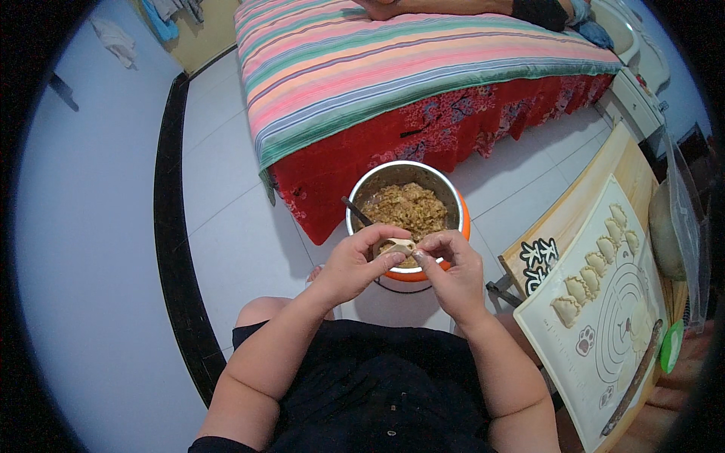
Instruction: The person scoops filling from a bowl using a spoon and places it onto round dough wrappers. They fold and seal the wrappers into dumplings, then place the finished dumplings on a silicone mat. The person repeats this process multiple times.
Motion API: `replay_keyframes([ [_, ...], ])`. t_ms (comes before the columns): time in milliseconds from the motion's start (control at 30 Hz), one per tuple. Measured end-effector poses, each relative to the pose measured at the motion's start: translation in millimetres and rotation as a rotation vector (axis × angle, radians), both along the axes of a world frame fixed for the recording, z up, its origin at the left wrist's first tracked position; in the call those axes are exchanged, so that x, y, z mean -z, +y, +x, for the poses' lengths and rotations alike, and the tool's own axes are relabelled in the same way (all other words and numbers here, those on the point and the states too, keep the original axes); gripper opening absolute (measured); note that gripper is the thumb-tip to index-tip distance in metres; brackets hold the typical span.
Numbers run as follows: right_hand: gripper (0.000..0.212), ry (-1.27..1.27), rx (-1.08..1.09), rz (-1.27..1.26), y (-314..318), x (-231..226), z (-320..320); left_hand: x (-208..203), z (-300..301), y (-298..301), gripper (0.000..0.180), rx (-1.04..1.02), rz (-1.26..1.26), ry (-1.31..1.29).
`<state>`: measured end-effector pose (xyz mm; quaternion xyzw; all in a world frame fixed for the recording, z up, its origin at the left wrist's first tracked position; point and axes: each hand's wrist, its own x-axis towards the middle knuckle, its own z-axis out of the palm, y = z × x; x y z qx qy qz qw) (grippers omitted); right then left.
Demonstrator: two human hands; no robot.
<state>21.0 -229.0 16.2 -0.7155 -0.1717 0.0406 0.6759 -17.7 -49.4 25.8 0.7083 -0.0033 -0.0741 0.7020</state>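
Observation:
Between my two hands, over the near side of the metal bowl, is a dumpling [397, 246] of pale dough, folded and partly hidden by my fingers. My left hand [356, 263] holds it from the left, thumb in front and fingers behind. At its right end, the thumb and fingertips of my right hand [453, 273] pinch the dough edge. Below them, the round metal bowl [365, 180] contains brown minced filling [408, 209]. A dark utensil handle [355, 211] leans out over the bowl's left rim.
At right, a wooden table [519, 260] carries a white mat [549, 349] with several shaped dumplings [595, 263], a brown rolling pin [636, 377] and a green-edged item [671, 347]. Orange plastic [465, 223] shows beneath the bowl. Ahead stands a striped bed [362, 83] with a person's leg [453, 7].

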Motion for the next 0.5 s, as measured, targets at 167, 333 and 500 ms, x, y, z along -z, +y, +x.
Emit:
replay_keyframes([
  [167, 0.022, -0.056, 0.063, -0.09, 1.8, -5.3, -3.3, -0.1, 0.8, 0.1, 0.03, -0.01, -0.007, -0.022],
  [333, 0.019, -0.25, 0.02, -0.163, -2.7, -6.5, 1.7, 3.8, 1.1, 1.0, 0.031, -0.012, -0.012, -0.02],
  [500, 0.015, -0.259, -0.013, -0.183, -3.1, -8.6, 3.1, 3.4, 1.0, 0.1, 0.031, 0.0, 0.055, -0.019],
])
